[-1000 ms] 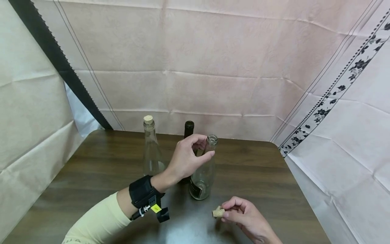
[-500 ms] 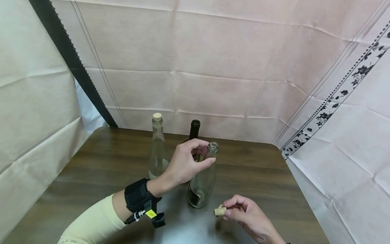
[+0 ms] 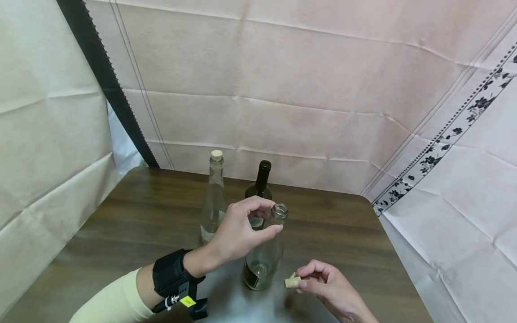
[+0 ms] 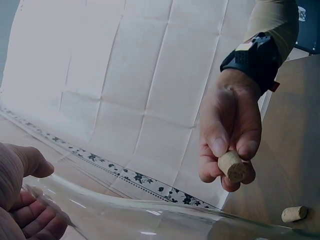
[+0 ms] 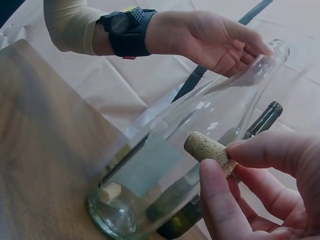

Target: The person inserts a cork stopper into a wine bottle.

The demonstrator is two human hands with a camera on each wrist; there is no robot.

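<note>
My left hand (image 3: pixel 236 231) holds the neck of a clear glass bottle (image 3: pixel 264 258), thumb on the near side and fingers behind. The bottle's mouth is uncorked, and a dark label shows low on its side. To the right of its base, my right hand (image 3: pixel 327 287) pinches a cork (image 3: pixel 292 282) between thumb and fingertips. In the right wrist view, that cork (image 5: pixel 206 147) appears in front of the glass. A second cork (image 4: pixel 294 214) lies on the table in the left wrist view. Through the bottle's lower glass shows a pale cork-like piece (image 5: pixel 111 191); its exact place is unclear.
A corked clear bottle (image 3: pixel 214 202) stands behind my left forearm. Beside it, farther back, is a dark green bottle (image 3: pixel 262 179), partly hidden by my left hand. The wooden table (image 3: pixel 331 229) ends at a pale cloth (image 3: pixel 282 112) hung behind it.
The held clear bottle has come toward me and slightly left with my left hand, showing more of the dark bottle. My right hand stays nearly still with the cork. The head view has shifted somewhat.
</note>
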